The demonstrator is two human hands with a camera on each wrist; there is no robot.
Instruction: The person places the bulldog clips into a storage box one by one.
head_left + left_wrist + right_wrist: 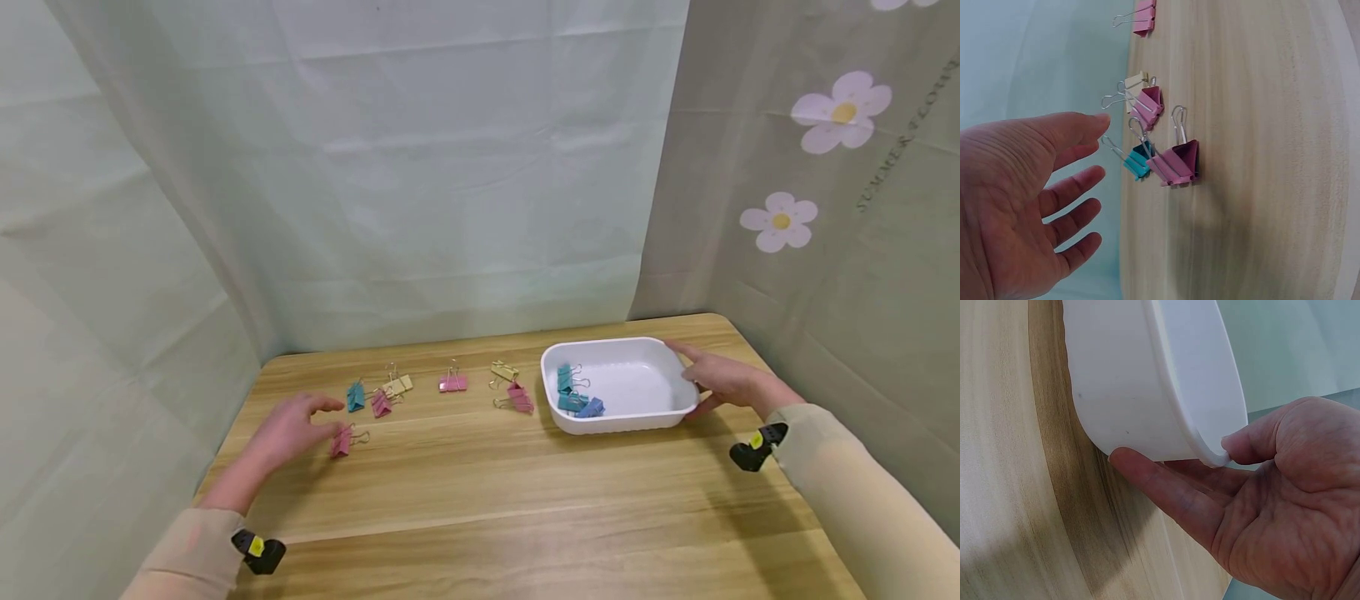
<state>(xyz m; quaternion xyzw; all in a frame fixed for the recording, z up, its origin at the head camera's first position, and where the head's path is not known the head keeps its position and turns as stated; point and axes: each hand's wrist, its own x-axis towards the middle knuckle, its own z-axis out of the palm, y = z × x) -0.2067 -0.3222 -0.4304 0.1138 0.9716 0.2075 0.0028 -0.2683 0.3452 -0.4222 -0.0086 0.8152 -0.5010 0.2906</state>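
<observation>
At the table's left, my left hand hovers with fingers apart and nothing held. Nearest to it is a pink binder clip, which in the left wrist view stands just beyond the fingertips. A teal binder clip, another pink clip and a yellow clip lie close behind. My right hand grips the right end of a white tray; in the right wrist view the thumb is on the rim and fingers are against the outer wall. Teal clips and a blue clip lie in its left end.
Mid-table lies a pink binder clip. Left of the tray are a yellow clip and a pink clip. Pale cloth hangs behind the wooden table, with a flowered cloth at the right.
</observation>
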